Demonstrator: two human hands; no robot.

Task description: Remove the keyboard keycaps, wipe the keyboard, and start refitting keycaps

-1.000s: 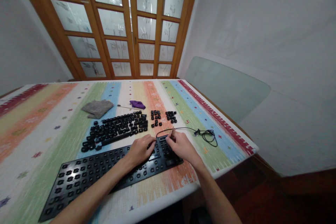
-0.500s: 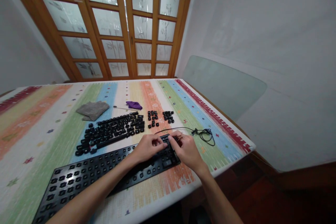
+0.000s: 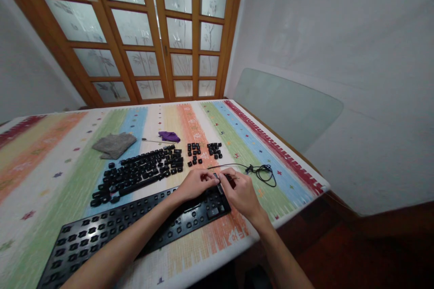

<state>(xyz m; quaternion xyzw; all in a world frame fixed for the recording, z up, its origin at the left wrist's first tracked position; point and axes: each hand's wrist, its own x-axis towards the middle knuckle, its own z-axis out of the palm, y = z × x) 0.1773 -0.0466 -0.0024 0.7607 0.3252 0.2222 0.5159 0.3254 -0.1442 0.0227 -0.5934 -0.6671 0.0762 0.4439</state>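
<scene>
A black keyboard [image 3: 101, 230] lies aslant along the front of the table, most of its key switches bare of caps. A few keycaps [image 3: 213, 211] sit at its right end. Over the keyboard's top right corner, my left hand [image 3: 196, 183] has its thumb and forefinger pinched together. My right hand [image 3: 239, 189] is closed in a pinch beside it, the fingertips of both nearly meeting. Something small and dark shows between them, too hidden to name. Behind the keyboard lies a large group of loose black keycaps [image 3: 145, 167], with two smaller keycap clusters [image 3: 194, 151] to its right.
A grey cloth [image 3: 114, 144] and a purple cloth [image 3: 169, 136] lie farther back, a thin stick [image 3: 154, 140] between them. The coiled black cable [image 3: 266, 174] rests at right. A striped cloth [image 3: 217, 244] covers the table, whose right edge runs near the wall.
My view has shifted slightly, so the table things appear a little farther left. My left hand's fingertips have come closer to my right hand's at the keyboard's top right corner.
</scene>
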